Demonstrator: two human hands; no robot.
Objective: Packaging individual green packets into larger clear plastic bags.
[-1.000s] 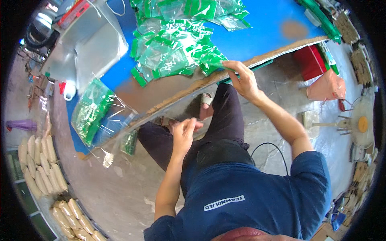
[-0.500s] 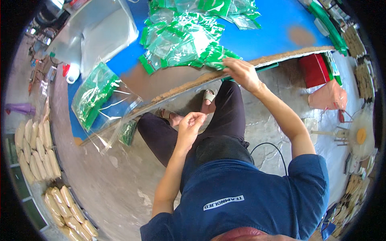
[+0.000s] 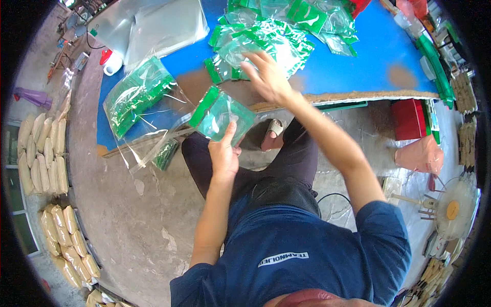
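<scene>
My left hand (image 3: 224, 157) is closed on a flat clear plastic packet (image 3: 210, 116) with a green band along one edge, thumb on top, held just off the near edge of the blue table (image 3: 358, 77). My right hand (image 3: 268, 81) reaches over the near side of a heap of similar green-banded packets (image 3: 286, 47). Its fingers are spread and somewhat blurred; whether they touch the heap I cannot tell. To the left, a large clear bag (image 3: 142, 94) packed with green-edged packets lies across the table corner, its loose mouth hanging over the edge.
A stack of clear plastic sheets or bags (image 3: 171, 28) lies at the back left beside a white bottle with a red cap (image 3: 111, 63). At right stand a red box (image 3: 408, 120), a pink bin (image 3: 419, 154) and a fan (image 3: 452, 207). Filled brown bags (image 3: 43, 148) are piled at left.
A packet is now in my left hand, which was pinched near my lap before. My right hand has moved left and farther over the heap. The whole view has shifted slightly.
</scene>
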